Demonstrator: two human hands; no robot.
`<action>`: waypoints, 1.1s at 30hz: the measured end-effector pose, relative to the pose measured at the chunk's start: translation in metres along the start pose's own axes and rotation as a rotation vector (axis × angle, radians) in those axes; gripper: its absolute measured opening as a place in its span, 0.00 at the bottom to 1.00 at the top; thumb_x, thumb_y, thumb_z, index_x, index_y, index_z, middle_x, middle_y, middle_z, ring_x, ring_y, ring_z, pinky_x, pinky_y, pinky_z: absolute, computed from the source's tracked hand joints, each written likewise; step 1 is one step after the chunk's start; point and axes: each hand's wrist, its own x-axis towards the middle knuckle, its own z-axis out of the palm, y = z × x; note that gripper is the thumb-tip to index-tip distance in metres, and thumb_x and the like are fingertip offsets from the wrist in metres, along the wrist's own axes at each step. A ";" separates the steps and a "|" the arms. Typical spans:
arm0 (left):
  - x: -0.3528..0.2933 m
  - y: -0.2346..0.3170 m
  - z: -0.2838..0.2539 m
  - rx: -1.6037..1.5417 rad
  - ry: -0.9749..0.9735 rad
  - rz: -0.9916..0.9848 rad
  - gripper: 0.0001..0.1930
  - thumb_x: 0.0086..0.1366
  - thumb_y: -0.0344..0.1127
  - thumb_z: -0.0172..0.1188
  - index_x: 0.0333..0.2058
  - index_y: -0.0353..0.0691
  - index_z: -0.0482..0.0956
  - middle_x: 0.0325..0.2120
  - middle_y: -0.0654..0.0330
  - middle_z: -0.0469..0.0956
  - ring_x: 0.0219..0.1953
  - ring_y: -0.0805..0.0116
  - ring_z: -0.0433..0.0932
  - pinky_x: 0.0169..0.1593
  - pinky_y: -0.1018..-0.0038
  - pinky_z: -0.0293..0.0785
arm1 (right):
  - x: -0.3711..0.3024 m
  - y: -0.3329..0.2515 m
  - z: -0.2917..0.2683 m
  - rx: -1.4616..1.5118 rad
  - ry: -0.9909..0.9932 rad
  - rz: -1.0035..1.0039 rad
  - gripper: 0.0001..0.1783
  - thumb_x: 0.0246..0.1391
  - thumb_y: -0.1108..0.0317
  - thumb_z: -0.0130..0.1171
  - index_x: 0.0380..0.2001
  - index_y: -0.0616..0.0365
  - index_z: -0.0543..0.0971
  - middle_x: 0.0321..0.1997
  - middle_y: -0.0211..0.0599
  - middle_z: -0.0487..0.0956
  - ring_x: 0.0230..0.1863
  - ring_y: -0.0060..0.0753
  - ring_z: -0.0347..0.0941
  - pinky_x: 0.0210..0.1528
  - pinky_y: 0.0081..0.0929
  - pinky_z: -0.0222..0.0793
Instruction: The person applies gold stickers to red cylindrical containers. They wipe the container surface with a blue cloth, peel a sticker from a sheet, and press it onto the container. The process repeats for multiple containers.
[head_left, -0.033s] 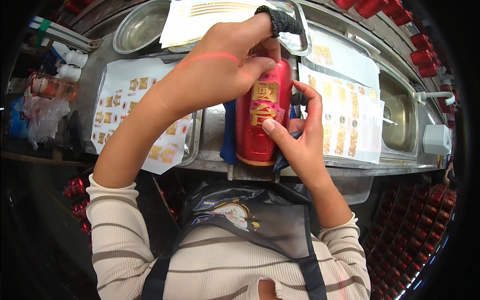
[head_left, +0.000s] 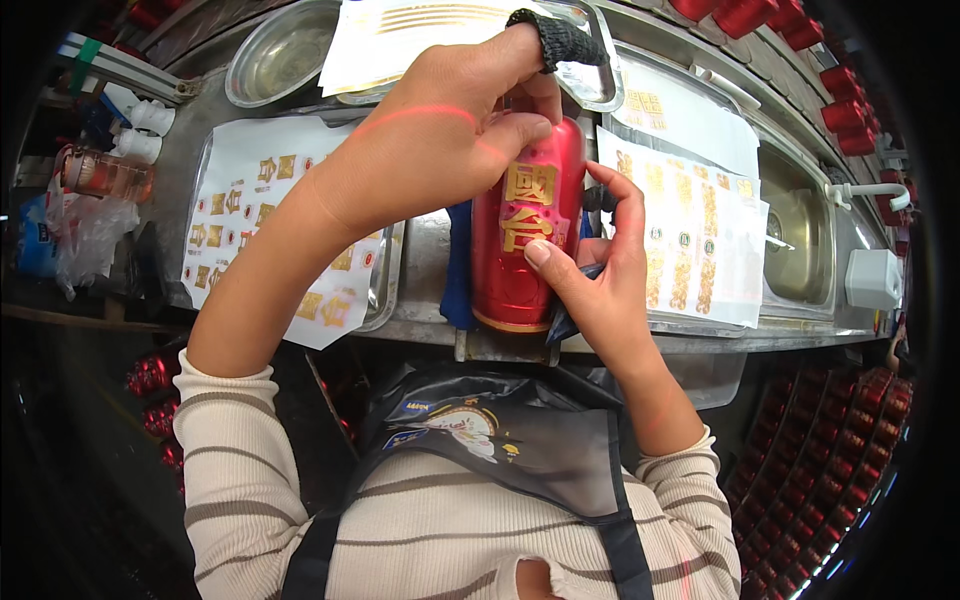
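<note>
A glossy red bottle (head_left: pixel 512 288) with raised gold characters (head_left: pixel 528 188) down its front lies or leans on a blue cloth (head_left: pixel 458 262) at the edge of the metal counter. My left hand (head_left: pixel 440 130) is closed around its top end, thumb pressed on the shoulder; the neck is hidden behind the fingers. A black knitted finger sleeve (head_left: pixel 570 48) covers one raised finger. My right hand (head_left: pixel 605 275) grips the bottle's right side, its thumb on the lower character and other fingers partly behind. A dark blue scrap of cloth (head_left: pixel 572 312) shows beneath that hand.
Sheets of gold decals lie on trays to the left (head_left: pixel 225 180) and right (head_left: pixel 725 225). A metal bowl (head_left: pixel 250 85) stands at the back left. On the right are a sink (head_left: pixel 825 225), a tap (head_left: pixel 870 190) and a white container (head_left: pixel 873 278). Many red bottles (head_left: pixel 820 480) stand lower right.
</note>
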 end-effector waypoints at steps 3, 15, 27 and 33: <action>-0.001 0.001 0.001 -0.024 0.035 -0.019 0.08 0.59 0.24 0.60 0.36 0.31 0.71 0.30 0.51 0.82 0.34 0.57 0.83 0.41 0.67 0.78 | 0.000 -0.008 -0.005 0.081 -0.031 0.065 0.40 0.51 0.61 0.70 0.62 0.63 0.62 0.55 0.45 0.71 0.39 0.25 0.79 0.37 0.19 0.75; -0.003 -0.007 0.006 -0.112 0.049 -0.106 0.20 0.60 0.23 0.64 0.52 0.36 0.75 0.34 0.64 0.80 0.36 0.76 0.78 0.44 0.77 0.76 | 0.000 -0.002 -0.006 0.133 -0.047 0.082 0.40 0.53 0.59 0.69 0.62 0.64 0.61 0.54 0.46 0.71 0.36 0.21 0.77 0.35 0.17 0.73; -0.004 -0.008 0.007 -0.075 0.076 -0.100 0.21 0.59 0.21 0.63 0.52 0.38 0.76 0.35 0.65 0.81 0.37 0.75 0.78 0.46 0.77 0.74 | 0.003 -0.004 -0.002 0.065 -0.028 0.032 0.40 0.52 0.60 0.69 0.61 0.66 0.61 0.56 0.48 0.69 0.36 0.22 0.77 0.33 0.16 0.73; -0.018 -0.014 0.012 -0.030 0.314 -0.237 0.13 0.61 0.27 0.63 0.44 0.32 0.73 0.42 0.51 0.81 0.45 0.65 0.81 0.48 0.71 0.77 | 0.002 -0.001 -0.007 0.097 -0.053 0.072 0.36 0.57 0.62 0.65 0.62 0.64 0.61 0.58 0.48 0.68 0.37 0.22 0.78 0.35 0.16 0.73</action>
